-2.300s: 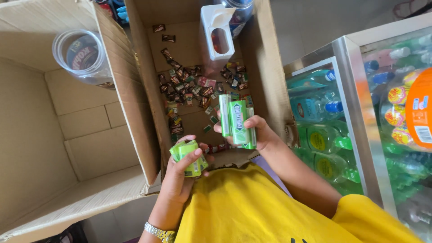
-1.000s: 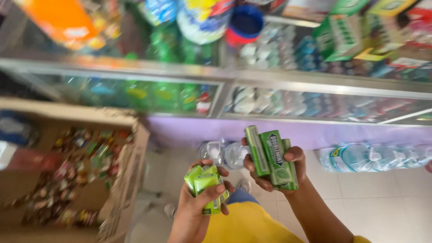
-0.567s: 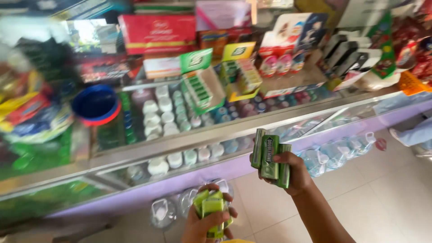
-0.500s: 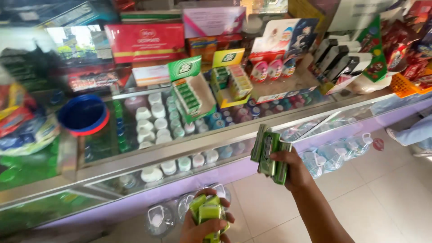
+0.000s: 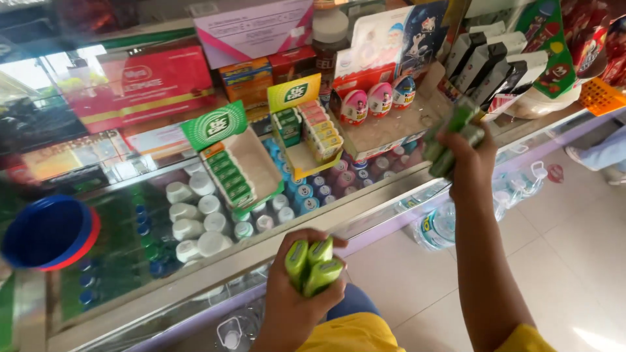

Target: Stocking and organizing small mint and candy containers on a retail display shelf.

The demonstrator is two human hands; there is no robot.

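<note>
The left hand at 6 o'clock squeezes 3 light green packs. The right hand at 2 o'clock pinches dark green packs by the bench. It is best to hold tight and set them down flat.

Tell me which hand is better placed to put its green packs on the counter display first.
The right hand, probably: it holds its green packs raised over the display tray on the counter, while the left hand holds its light green packs low, below the counter's edge.

I see lime-green plastic mint packs in my left hand, darker green packs in my right hand, a blue round bowl with red rim, and pink-and-white wrapped eggs.
</note>
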